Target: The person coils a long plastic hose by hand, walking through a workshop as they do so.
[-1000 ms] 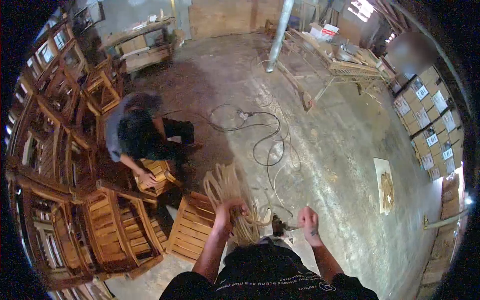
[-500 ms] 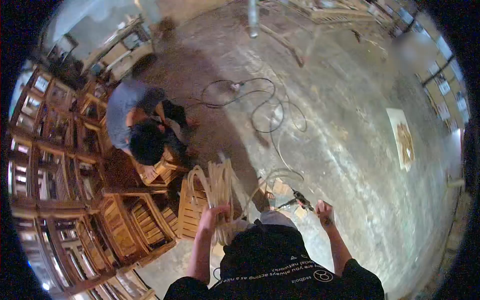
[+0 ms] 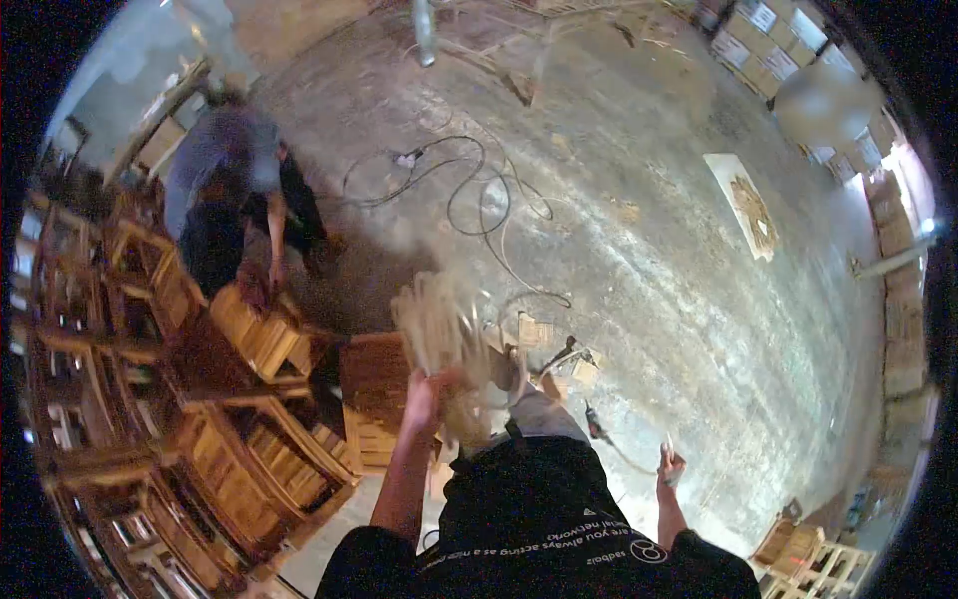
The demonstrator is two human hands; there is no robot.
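My left hand [image 3: 427,394] is closed around a thick bundle of coiled pale hose [image 3: 439,324], blurred by motion, beside the wooden pieces. My right hand [image 3: 672,463], out at the right of my body, is closed on a thin pale hose [image 3: 631,460]. This hose leads to a dark tool [image 3: 596,421] left of the hand. Another black tool [image 3: 567,351] is near small wooden blocks [image 3: 535,329] by my foot. Some of the coil's lower loops are hidden by my hand and shirt.
A co-worker [image 3: 225,190] bends over a wooden piece [image 3: 261,329] at the left. Stacked wooden frames [image 3: 110,379] fill the left side. A looped dark cable [image 3: 464,225] crosses the floor. A pale board [image 3: 740,205] lies right; cartons [image 3: 768,50] stand beyond.
The view has turned rightward. The coil has shifted in my left hand. The dark tool now hangs farther from my right hand, with more hose between them. The co-worker's arm has moved.
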